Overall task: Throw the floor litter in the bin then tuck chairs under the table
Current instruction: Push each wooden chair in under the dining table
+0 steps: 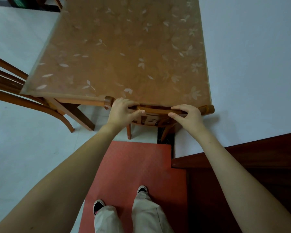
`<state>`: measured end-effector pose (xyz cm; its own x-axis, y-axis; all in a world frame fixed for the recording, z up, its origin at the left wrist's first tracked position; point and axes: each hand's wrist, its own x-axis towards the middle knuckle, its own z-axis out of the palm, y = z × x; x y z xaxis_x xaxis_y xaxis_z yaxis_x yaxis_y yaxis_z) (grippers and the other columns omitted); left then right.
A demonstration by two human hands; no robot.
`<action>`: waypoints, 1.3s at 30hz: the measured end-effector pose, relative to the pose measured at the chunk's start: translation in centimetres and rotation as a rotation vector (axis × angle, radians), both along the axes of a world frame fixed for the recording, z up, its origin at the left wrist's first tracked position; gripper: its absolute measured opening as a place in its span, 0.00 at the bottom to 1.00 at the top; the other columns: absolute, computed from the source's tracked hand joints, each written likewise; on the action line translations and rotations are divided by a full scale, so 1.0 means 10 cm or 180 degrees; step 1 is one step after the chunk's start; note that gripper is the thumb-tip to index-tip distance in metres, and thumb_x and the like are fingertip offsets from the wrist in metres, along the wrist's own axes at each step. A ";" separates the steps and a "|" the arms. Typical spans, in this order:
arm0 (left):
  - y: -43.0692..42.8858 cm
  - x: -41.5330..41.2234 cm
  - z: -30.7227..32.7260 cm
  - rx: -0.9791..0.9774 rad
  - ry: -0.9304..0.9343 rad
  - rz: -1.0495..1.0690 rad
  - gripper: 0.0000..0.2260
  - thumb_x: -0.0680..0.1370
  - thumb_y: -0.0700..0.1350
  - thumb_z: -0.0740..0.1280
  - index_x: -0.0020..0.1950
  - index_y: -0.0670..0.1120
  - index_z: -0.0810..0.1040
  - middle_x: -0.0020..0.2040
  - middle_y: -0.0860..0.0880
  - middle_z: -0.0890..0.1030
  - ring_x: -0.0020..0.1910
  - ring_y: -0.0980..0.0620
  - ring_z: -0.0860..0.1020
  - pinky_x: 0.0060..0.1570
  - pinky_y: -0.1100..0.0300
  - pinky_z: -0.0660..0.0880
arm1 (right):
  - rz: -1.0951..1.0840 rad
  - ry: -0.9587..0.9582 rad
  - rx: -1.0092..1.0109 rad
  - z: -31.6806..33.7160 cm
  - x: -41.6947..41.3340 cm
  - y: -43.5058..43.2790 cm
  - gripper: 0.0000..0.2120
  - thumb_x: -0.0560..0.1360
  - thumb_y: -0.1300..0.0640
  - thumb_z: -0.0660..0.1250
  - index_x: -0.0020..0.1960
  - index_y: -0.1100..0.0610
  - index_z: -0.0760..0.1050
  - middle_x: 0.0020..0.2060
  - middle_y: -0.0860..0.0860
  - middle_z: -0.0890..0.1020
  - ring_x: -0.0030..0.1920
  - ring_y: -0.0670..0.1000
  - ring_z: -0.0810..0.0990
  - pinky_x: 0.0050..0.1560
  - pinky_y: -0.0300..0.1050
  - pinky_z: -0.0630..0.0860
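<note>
Just below the centre of the frame, a wooden chair (pixel 158 109) stands pushed in against the near edge of the tabletop (pixel 118 47). Its curved top rail lies right along that edge. The seat is hidden underneath, and only part of the slatted back and two rear legs show below the rail.

A person stands behind the chair with both bare arms reaching forward. The left hand (pixel 123 111) grips the rail near its left end, fingers curled over the top and thumb pressed on the near side. The right hand (pixel 187 115) grips the rail near its right end in the same way.

The tabletop fills the upper middle of the frame. It is orange-brown wood under a translucent cover printed with pale leaves and flowers. At the left edge of the frame a second chair (pixel 15 91) is drawn up close to the tabletop's left side, its curved back rails showing. A sliver of more wooden furniture sits at the top left corner, too cut off to identify.

The floor (pixel 23 148) is glossy white tile. A red mat (pixel 133 165) lies under the person's feet, and dark shoes (pixel 98 206) with white toes and beige trouser legs show at the bottom. A white wall (pixel 250 64) fills the right side, and dark red-brown woodwork (pixel 242 165) occupies the lower right corner.
</note>
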<state>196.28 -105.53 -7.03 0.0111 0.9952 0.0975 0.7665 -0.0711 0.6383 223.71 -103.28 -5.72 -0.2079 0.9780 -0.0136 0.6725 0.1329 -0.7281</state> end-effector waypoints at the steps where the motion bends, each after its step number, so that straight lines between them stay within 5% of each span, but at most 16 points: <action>1: -0.04 0.01 0.08 -0.0007 -0.0107 0.0055 0.21 0.74 0.63 0.66 0.58 0.50 0.82 0.49 0.54 0.82 0.53 0.54 0.75 0.58 0.55 0.70 | 0.0049 -0.0004 0.0065 0.09 -0.05 -0.05 0.15 0.73 0.45 0.72 0.57 0.50 0.82 0.53 0.41 0.81 0.60 0.47 0.75 0.65 0.53 0.72; 4: -0.24 -0.02 0.36 0.0185 -0.0009 0.0127 0.17 0.79 0.54 0.65 0.64 0.47 0.78 0.56 0.51 0.81 0.59 0.54 0.73 0.58 0.58 0.71 | 0.0186 -0.0504 0.0738 0.34 -0.18 -0.22 0.17 0.77 0.46 0.69 0.61 0.54 0.80 0.57 0.47 0.82 0.61 0.49 0.77 0.67 0.56 0.70; 11: -1.11 -0.19 0.92 0.0714 0.0846 0.0220 0.22 0.80 0.56 0.61 0.70 0.47 0.73 0.65 0.49 0.77 0.66 0.50 0.72 0.67 0.53 0.66 | 0.0384 -0.0888 0.1436 0.71 -0.49 -0.88 0.24 0.80 0.42 0.59 0.67 0.56 0.75 0.64 0.52 0.79 0.67 0.52 0.74 0.73 0.57 0.62; 21: -2.87 -0.39 0.51 -0.0134 0.0918 0.0775 0.24 0.82 0.58 0.51 0.71 0.48 0.72 0.68 0.49 0.75 0.69 0.47 0.70 0.71 0.51 0.61 | 0.1197 -0.0926 0.0804 0.37 -1.10 -2.00 0.35 0.81 0.35 0.42 0.69 0.57 0.74 0.65 0.53 0.78 0.69 0.55 0.72 0.72 0.59 0.62; 29: -3.55 -0.96 0.68 -0.0094 0.0604 0.1891 0.29 0.82 0.61 0.45 0.68 0.47 0.75 0.66 0.50 0.77 0.67 0.47 0.73 0.68 0.51 0.66 | 0.1719 -0.0729 0.0760 0.44 -1.90 -2.27 0.36 0.80 0.34 0.42 0.70 0.57 0.73 0.66 0.53 0.78 0.70 0.55 0.72 0.72 0.58 0.63; 39: -4.39 -2.51 0.62 -0.0254 0.0681 0.2409 0.27 0.82 0.61 0.47 0.67 0.46 0.76 0.64 0.50 0.79 0.65 0.47 0.74 0.66 0.53 0.68 | 0.2273 -0.0676 0.0941 0.34 -3.75 -2.70 0.32 0.81 0.37 0.46 0.68 0.57 0.74 0.64 0.52 0.79 0.67 0.55 0.74 0.70 0.56 0.63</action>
<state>171.14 -149.42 -0.79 -0.6614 0.7437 0.0976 0.6950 0.5586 0.4528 186.22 -130.28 -2.33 -0.8071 0.5790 0.1157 0.4725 0.7509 -0.4614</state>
